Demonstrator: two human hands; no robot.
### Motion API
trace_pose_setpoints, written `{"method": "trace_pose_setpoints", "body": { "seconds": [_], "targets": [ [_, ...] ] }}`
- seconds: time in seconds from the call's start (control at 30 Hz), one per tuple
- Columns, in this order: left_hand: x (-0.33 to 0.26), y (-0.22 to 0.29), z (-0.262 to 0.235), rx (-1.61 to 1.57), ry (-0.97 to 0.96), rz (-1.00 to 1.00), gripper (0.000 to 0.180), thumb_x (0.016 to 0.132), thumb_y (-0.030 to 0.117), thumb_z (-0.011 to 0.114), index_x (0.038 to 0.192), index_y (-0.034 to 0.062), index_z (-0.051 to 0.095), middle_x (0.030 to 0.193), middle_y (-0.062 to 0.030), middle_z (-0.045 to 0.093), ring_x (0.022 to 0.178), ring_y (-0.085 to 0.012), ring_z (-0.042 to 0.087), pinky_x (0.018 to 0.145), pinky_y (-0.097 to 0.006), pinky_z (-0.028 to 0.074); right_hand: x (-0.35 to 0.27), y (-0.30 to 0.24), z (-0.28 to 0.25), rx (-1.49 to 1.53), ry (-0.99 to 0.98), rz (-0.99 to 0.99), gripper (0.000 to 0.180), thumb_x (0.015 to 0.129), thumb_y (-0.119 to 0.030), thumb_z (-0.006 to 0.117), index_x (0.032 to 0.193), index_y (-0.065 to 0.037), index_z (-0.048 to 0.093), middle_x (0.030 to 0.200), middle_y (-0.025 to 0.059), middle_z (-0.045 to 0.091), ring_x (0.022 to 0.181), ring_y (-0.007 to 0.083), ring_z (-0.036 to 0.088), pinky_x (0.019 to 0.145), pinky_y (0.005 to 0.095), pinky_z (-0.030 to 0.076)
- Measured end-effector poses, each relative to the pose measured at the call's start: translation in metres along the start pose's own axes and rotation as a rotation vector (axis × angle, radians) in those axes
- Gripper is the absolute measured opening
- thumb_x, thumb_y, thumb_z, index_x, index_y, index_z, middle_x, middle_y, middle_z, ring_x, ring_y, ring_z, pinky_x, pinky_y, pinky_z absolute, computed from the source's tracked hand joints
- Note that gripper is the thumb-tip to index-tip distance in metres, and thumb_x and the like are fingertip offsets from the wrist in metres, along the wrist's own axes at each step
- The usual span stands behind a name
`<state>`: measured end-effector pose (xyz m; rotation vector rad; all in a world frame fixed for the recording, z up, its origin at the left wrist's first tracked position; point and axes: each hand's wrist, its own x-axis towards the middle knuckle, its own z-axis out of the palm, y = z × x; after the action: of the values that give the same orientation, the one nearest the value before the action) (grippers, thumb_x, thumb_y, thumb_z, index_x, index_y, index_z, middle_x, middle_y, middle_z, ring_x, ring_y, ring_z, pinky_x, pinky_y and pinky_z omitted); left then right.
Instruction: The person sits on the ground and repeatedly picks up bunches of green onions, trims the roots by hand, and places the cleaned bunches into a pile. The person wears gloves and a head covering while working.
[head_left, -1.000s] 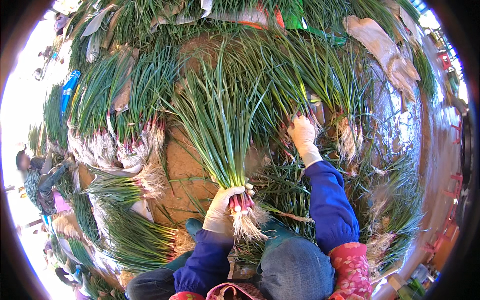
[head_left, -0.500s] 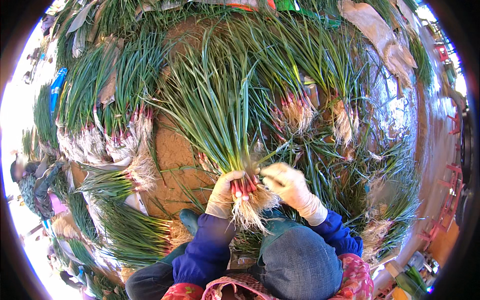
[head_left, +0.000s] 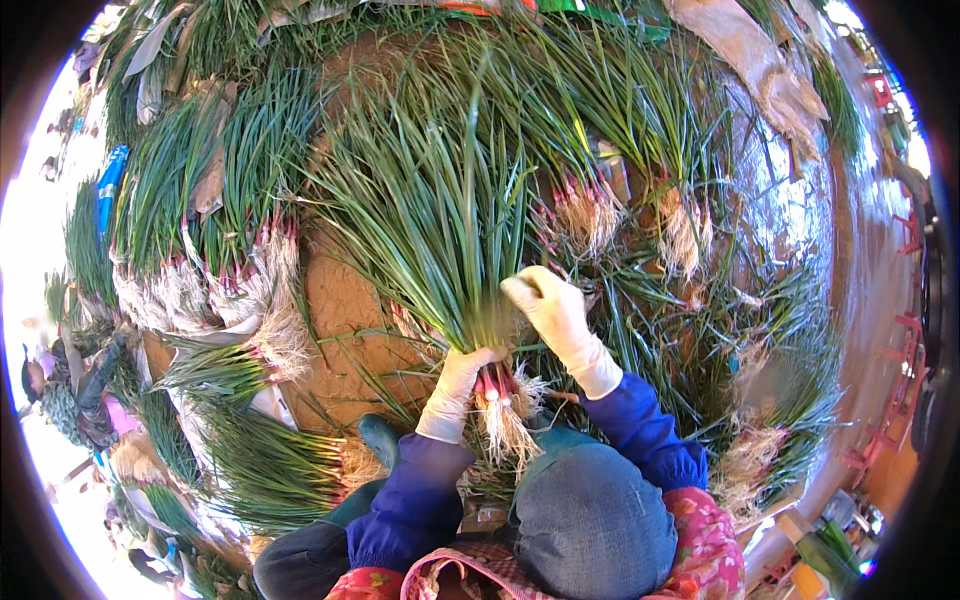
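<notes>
- Head view: my left hand (head_left: 462, 378) is clamped round the bunch of green onions (head_left: 440, 215) near the roots, centre of the scene.
- My right hand (head_left: 548, 305) was down at the roots a moment ago; now it's up beside the stalks, fingers curled on a few leaves. Looks like I'm tidying.
- No containers, just onion bundles (head_left: 215, 285) piled left on bare dirt (head_left: 345, 310).

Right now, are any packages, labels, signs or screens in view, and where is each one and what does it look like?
No labels, signs or screens show.
Blue wrapper or bag: far left, among the green onion bunches, long and narrow; kind unclear.
Boxes: lower right edge, small, tan and green, blurred.
Both hands are on the onion bunch, not on any package.
</notes>
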<state>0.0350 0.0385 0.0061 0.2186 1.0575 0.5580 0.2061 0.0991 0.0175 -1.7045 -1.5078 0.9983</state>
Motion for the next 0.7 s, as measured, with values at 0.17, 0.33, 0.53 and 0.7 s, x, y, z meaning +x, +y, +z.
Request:
{"method": "trace_pose_setpoints", "body": {
  "seconds": [0.17,0.33,0.53,0.7],
  "targets": [
    [0.003,-0.011,0.004,0.051,0.177,0.095,0.012,0.081,0.009,0.063,0.087,-0.0015,0.064,0.072,-0.0112,0.066,0.055,-0.0233,0.064,0.052,-0.033,0.053,-0.015,0.001,0.025,0.076,0.110,-0.199,0.014,0.088,-0.018,0.063,0.092,-0.005,0.066,0.083,0.0102,0.066,0.072,0.0237,0.065,0.065,0.0317,0.051],
    [-0.006,0.007,0.002,0.125,0.164,0.029,0.015,0.080,0.010,0.064,0.088,-0.0017,0.063,0.072,-0.0116,0.067,0.055,-0.0235,0.065,0.049,-0.033,0.053,-0.030,0.016,0.002,1.364,-0.250,0.656,0.020,0.097,-0.026,0.054,0.093,-0.007,0.057,0.069,-0.0006,0.053,0.058,0.0114,0.051,0.052,0.0249,0.040],
    [-0.075,0.058,0.001,-0.153,0.110,0.137,0.026,0.077,0.009,0.063,0.100,-0.0012,0.056,0.086,-0.0158,0.063,0.067,-0.0257,0.065,0.057,-0.039,0.059,0.044,0.061,-0.063,-0.322,-0.555,0.170,0.028,0.091,-0.027,0.058,0.107,-0.005,0.063,0.084,0.0106,0.069,0.069,0.0279,0.066,0.062,0.0368,0.052],
    [-0.108,0.096,0.007,-0.258,0.021,0.477,0.029,0.074,0.019,0.064,0.096,0.0067,0.050,0.084,-0.0068,0.050,0.075,-0.0202,0.053,0.064,-0.036,0.058,0.146,0.101,-0.042,-0.783,0.034,-0.121,0.036,0.080,-0.032,0.069,0.101,-0.005,0.062,0.098,0.0161,0.064,0.087,0.0330,0.063,0.076,0.0399,0.052]
  ]
}}
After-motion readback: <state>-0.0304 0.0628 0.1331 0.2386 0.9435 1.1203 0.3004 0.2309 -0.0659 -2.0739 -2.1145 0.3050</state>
